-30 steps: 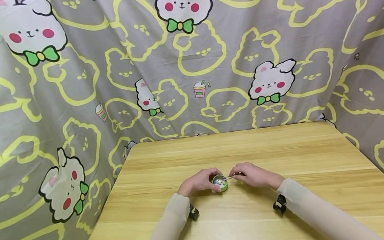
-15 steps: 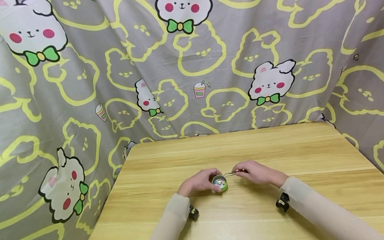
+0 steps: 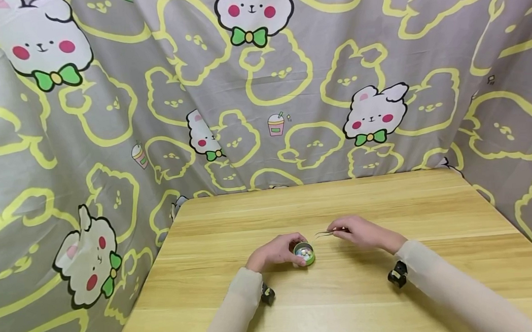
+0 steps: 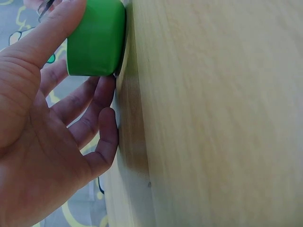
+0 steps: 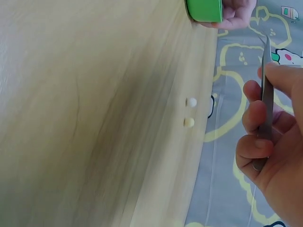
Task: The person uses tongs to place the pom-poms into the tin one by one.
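In the head view, my left hand holds a small round green tin on the table, thumb at its near side and fingers round the far side. Several small pale balls lie inside it. The left wrist view shows the tin's smooth green wall under my thumb. My right hand pinches metal tweezers with fine bent tips. These tips stand slightly apart, up and to the right of the tin, with nothing visible between them.
Two small balls, one white and one yellowish, lie on the wooden table in the right wrist view. A patterned grey curtain hangs behind the table and along both sides.
My right hand has drawn the tweezers out of the tin and away to the right and back. The left hand and the tin have stayed in place.
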`<state>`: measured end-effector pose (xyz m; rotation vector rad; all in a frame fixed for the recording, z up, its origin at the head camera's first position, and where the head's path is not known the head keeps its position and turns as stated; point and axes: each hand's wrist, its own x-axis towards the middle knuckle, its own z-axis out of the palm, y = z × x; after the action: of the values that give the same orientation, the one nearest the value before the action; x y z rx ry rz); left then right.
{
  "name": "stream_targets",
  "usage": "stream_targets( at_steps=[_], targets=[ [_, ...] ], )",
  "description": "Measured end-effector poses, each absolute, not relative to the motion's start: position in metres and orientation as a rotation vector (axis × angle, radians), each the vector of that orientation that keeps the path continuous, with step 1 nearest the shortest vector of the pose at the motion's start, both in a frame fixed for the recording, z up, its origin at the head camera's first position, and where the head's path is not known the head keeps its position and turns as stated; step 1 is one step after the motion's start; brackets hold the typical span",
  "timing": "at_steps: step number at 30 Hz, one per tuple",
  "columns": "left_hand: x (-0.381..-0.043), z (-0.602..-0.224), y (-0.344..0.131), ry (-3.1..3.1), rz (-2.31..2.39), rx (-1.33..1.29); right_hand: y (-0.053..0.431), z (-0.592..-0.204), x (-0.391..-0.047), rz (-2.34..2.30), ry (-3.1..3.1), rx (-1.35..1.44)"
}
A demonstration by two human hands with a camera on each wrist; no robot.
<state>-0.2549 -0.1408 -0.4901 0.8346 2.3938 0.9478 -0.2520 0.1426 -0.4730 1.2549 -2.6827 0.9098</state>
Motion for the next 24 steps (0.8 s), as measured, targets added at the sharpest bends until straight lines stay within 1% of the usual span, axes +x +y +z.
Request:
stream_targets(
  at_steps=[24],
  targets=[
    [-0.255, -0.492, -0.141, 2.407, 0.932, 0.827, 0.171, -0.479, -0.270, 0.961, -2.796, 1.087]
  ],
)
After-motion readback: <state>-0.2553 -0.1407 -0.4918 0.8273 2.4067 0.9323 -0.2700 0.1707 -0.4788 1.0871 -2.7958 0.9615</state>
